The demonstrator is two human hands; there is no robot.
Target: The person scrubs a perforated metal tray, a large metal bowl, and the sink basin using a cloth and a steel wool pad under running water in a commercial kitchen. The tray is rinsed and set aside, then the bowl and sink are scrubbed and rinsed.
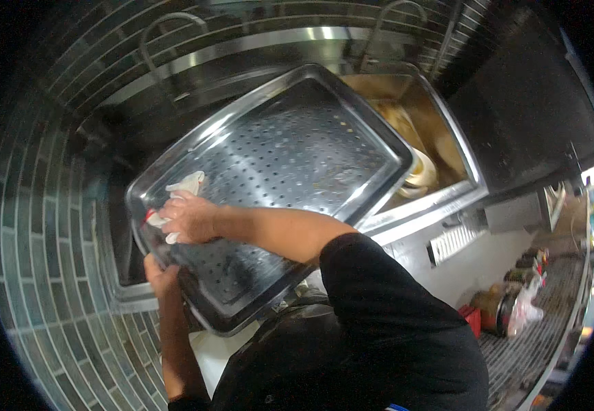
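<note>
A large perforated stainless steel tray [297, 154] lies slantwise before me, over the sink area. My left hand [162, 275] grips its rim at the near left side, thumb over the edge. In my right hand [191, 218] is a white cloth [188, 184] with a bit of red on it. That hand presses the cloth against the tray's left end, and my forearm crosses over the near part of the tray. Small bits of yellowish residue show on the metal towards the far right corner. The tray's underside is hidden.
To the right, a metal sink basin [448, 138] holds a white container [421, 172] and brownish matter. Two curved faucets stand behind. Tiled wall [24, 246] closes off the left. A wire shelf [512, 354] at right carries jars and a red object [470, 319].
</note>
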